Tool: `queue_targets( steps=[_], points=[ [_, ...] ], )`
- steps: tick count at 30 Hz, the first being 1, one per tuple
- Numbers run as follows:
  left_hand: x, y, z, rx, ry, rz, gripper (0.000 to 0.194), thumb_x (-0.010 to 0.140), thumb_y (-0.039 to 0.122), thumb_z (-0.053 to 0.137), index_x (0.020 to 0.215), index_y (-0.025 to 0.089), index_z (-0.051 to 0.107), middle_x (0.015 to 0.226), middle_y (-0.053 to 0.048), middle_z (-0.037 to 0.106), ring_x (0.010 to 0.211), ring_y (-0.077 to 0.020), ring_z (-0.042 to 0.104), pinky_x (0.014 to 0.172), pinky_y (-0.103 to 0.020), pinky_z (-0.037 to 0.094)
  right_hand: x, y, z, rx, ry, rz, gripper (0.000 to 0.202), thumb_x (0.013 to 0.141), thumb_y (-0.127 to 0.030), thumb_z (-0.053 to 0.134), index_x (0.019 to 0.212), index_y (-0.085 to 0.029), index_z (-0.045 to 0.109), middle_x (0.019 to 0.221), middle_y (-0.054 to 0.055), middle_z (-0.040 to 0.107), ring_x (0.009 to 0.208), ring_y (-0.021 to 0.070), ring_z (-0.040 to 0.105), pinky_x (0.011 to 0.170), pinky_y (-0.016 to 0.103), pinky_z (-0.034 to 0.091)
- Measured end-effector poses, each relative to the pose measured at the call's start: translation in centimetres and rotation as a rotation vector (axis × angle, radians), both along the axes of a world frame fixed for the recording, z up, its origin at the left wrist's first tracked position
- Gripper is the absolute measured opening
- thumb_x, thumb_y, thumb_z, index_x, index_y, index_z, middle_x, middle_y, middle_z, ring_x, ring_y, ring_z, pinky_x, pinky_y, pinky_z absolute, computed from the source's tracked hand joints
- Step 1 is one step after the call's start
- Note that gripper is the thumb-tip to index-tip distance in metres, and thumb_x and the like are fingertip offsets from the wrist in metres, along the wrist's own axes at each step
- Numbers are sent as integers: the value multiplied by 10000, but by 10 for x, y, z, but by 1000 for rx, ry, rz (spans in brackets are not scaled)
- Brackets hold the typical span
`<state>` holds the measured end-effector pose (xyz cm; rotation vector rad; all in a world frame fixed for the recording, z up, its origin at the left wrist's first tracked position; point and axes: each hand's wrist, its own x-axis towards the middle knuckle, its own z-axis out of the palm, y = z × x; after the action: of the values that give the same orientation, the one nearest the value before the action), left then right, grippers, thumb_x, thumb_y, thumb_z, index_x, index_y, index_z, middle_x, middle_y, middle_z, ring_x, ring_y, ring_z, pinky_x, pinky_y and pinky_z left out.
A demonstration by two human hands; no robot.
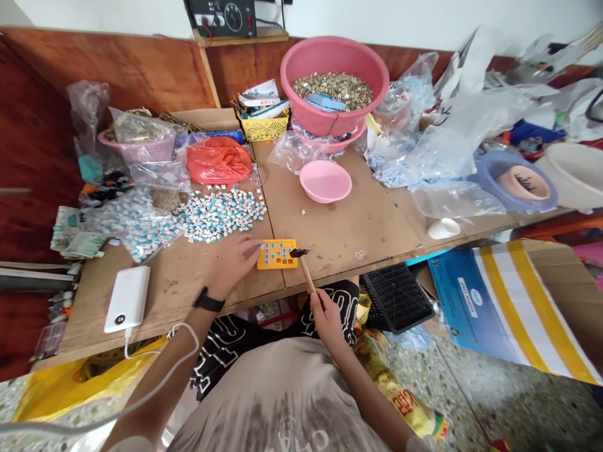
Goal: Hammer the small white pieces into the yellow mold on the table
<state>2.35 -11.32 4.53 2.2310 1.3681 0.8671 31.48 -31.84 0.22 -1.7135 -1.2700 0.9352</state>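
The right hand has its fingers closed round a wooden-handled brush, tip at the yellow tray on the surface; left hand beside the tray (its fingers' grip I can't tell).

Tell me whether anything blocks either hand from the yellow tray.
Nothing visible stands between the left hand and the yellow tray; its fingertips are at the tray's left edge. Between the right hand and the tray is only the wooden-handled tool it holds, dark tip at the right edge.
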Motion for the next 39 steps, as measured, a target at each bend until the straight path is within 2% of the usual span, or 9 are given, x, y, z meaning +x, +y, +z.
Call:
queue_targets(
  steps=[4,8,15,20,23,27,32,36,39],
  points=[
    [34,-21,-3,2,91,-150,270,1123,321,627,1183,289,889,1258,-102,823,1173,-308,734,1093,-528,602,4,0,1,-1,2,-28,583,1201,-683,456,1203,-197,779,763,2,663,687,207,627,675,302,464],
    [52,-27,-7,35,249,-223,274,1100,227,624,1146,286,888,1254,-122,828,1216,-342,710,1077,-566,599,7,-3,-1,-10,9,-48,604,1197,-704,453,1206,-198,781,751,-2,654,677,207,618,675,305,475],
    [56,-30,-4,48,236,-234,292,1159,280,585,1135,256,875,1257,-111,833,1229,-333,688,1104,-544,586,8,-8,-6,19,38,-82,576,1202,-682,477,1203,-195,786,769,-2,654,700,200,627,697,303,473],
    [57,-15,6,-37,314,-336,301,1134,218,549,1091,232,847,1197,-128,829,1178,-332,703,1124,-536,570,6,-8,-1,19,50,-90,552,1204,-662,478,1190,-199,779,776,-2,649,697,202,616,694,309,463],
    [60,-6,14,-72,415,-324,271,1083,171,556,1202,195,798,1152,-165,811,1151,-357,718,1063,-521,579,6,-8,3,25,38,-73,558,1207,-659,471,1202,-193,780,776,-1,652,697,202,620,691,307,463],
    [61,-4,21,-81,433,-302,406,1047,138,562,1424,166,708,1186,-185,803,1170,-373,736,1016,-492,589,11,-4,10,18,-46,-43,592,1205,-663,447,1234,-184,794,749,6,665,674,211,634,679,309,460],
    [61,-6,20,-87,428,-292,263,1052,153,578,1247,198,748,1110,-162,799,1087,-361,750,966,-474,598,19,7,24,25,-158,90,550,1195,-639,484,1214,-200,816,820,56,768,738,247,718,703,317,495],
    [60,-17,18,15,373,-279,400,1027,129,616,1403,197,732,1311,-169,808,1266,-382,718,1098,-522,577,12,3,38,91,-150,112,506,1212,-590,484,1271,-204,806,940,79,824,815,251,761,771,316,551],
    [49,-36,12,117,317,-173,481,1068,269,684,1542,183,688,1395,-188,780,1313,-406,693,1136,-561,563,1,-5,41,149,-148,94,488,1231,-550,453,1327,-206,785,965,77,818,792,238,748,782,312,568]
  ],
)
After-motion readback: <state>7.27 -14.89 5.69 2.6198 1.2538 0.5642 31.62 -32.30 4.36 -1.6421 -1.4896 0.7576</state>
